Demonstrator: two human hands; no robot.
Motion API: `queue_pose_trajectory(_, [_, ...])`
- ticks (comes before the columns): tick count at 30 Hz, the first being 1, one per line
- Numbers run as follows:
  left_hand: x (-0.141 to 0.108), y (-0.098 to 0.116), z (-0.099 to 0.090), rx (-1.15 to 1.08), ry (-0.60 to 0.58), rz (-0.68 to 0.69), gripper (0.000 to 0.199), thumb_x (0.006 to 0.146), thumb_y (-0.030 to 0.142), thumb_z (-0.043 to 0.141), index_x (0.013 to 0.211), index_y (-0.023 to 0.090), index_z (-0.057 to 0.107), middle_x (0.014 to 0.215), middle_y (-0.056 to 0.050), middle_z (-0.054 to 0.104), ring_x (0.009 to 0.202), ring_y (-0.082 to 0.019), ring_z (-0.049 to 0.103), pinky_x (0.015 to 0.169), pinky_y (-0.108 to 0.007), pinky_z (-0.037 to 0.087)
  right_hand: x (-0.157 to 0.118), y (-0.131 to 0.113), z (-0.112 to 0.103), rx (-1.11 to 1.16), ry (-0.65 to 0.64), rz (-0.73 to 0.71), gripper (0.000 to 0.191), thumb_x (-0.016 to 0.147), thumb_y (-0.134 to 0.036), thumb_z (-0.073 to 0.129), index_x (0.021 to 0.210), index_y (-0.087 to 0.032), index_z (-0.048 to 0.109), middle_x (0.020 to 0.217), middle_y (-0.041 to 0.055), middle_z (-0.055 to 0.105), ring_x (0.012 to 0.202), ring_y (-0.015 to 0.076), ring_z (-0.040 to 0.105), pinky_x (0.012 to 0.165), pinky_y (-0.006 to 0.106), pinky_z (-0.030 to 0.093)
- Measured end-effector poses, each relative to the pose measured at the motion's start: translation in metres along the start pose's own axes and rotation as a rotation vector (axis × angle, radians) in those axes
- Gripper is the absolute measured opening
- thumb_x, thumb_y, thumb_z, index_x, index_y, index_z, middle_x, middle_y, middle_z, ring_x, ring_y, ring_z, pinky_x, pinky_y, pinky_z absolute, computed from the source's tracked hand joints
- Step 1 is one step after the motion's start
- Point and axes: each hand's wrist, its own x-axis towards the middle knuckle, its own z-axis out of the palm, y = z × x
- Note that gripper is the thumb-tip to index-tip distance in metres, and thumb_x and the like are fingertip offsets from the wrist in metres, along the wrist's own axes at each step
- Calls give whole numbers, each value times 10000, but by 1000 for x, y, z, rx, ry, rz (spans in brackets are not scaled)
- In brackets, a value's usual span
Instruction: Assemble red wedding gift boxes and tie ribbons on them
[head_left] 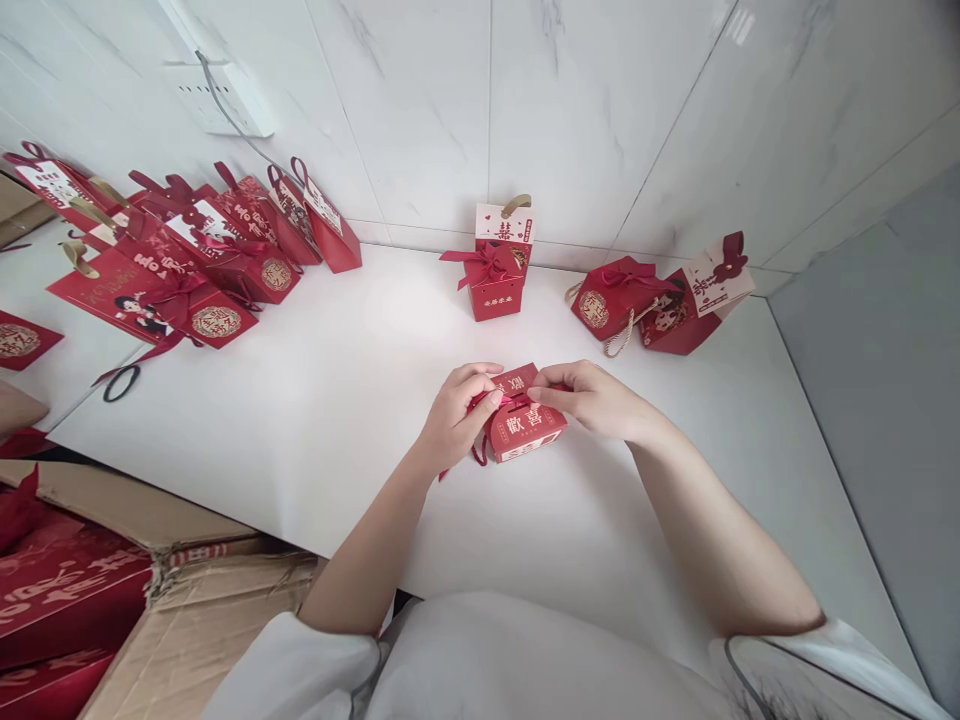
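Observation:
A small red gift box [525, 425] with gold and cream lettering rests on the white table in front of me. Across its top runs a dark red ribbon [516, 402]. My left hand [459, 408] is closed at the box's left side, thumb and fingers pinching the ribbon. From the right, my right hand [592, 398] pinches the same ribbon near the middle of the top. A ribbon end and a red cord loop [479, 450] hang by the box's left side. Parts of the box top are covered by my fingers.
Behind stand a red box with a bow [496, 285], a bowed box with rope handles [611, 295] and a tagged box [694, 300]. Several red boxes [217, 320] crowd the left, near a black ring [121, 383]. A cardboard carton [202, 610] sits lower left. Part of another person [16, 400] shows.

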Motion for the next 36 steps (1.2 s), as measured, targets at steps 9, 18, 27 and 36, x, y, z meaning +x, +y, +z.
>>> queue_pose_trajectory(9, [3, -2, -11, 82, 103, 57, 228, 934, 325, 490, 786, 200, 611, 1394, -37, 496, 1265, -233, 481, 1071, -426, 398, 7, 2, 2, 245, 32, -34, 280, 791, -432, 674, 716, -164, 643, 598, -27, 521, 513, 86, 415, 509, 261, 329])
queue_pose_trajectory(18, [1, -11, -41, -174, -261, -30, 241, 901, 326, 541, 754, 212, 695, 1482, -23, 430, 1374, -287, 395, 1058, -430, 432, 15, 15, -13, 217, -152, 1, 286, 819, -443, 662, 734, -171, 646, 629, -12, 545, 553, 95, 420, 540, 268, 309])
queue_pose_trajectory(27, [9, -19, -27, -287, -250, 168, 86, 802, 263, 719, 857, 286, 780, 1055, -53, 744, 1230, -268, 562, 1206, -548, 52, 15, 13, -9, 201, -168, -6, 310, 821, -470, 656, 727, -176, 638, 604, -31, 499, 556, 95, 383, 552, 273, 304])
queue_pose_trajectory(36, [19, -25, -6, -452, -102, 81, 134, 790, 275, 726, 911, 287, 781, 1020, -47, 749, 1113, -221, 625, 1177, -472, 216, 14, 12, -9, 179, -164, 4, 311, 827, -460, 651, 733, -165, 632, 618, -23, 512, 560, 90, 393, 555, 268, 300])
